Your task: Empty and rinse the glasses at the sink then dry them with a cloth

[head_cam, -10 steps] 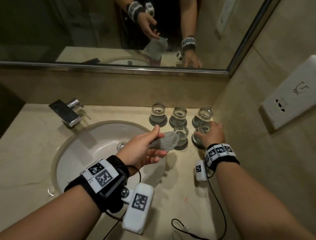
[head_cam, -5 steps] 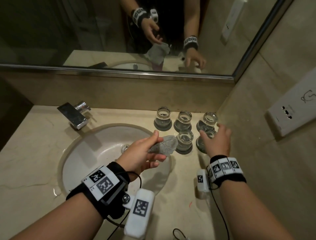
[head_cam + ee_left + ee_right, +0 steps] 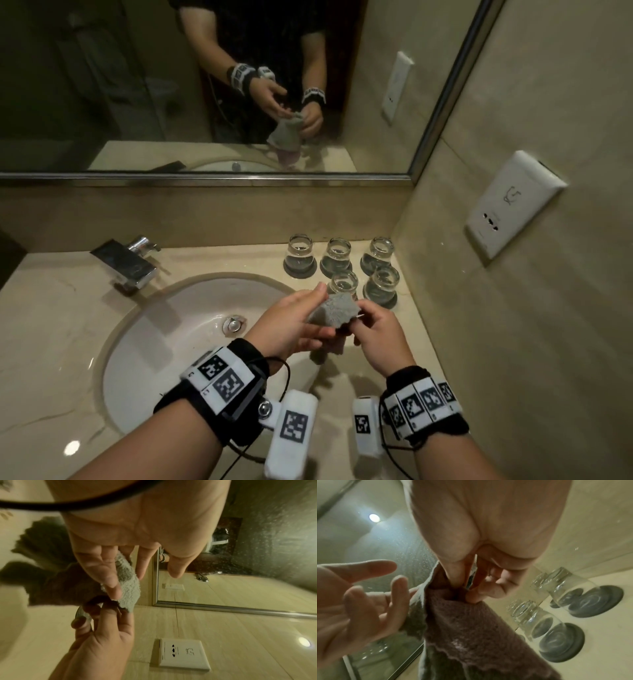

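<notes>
Several clear glasses (image 3: 344,283) stand upright on dark coasters (image 3: 298,270) at the back right of the counter; two of them show in the right wrist view (image 3: 539,619). A grey cloth (image 3: 334,310) hangs between my hands, just in front of the glasses and above the sink's right rim. My right hand (image 3: 368,322) pinches the cloth's top edge (image 3: 462,626) between thumb and fingertips. My left hand (image 3: 296,322) is relaxed, its fingers (image 3: 397,595) spread and straight with the cloth (image 3: 127,588) lying against them. Neither hand touches a glass.
An oval white sink (image 3: 164,329) with a drain plug (image 3: 234,323) lies to the left, a chrome tap (image 3: 128,263) behind it. A tiled wall with a white socket (image 3: 510,212) closes the right side. The mirror (image 3: 205,85) hangs behind.
My right hand has come off the front-right glass, moved left and taken hold of the cloth. The left hand's grip on the cloth has loosened. The glass stays on its coaster.
</notes>
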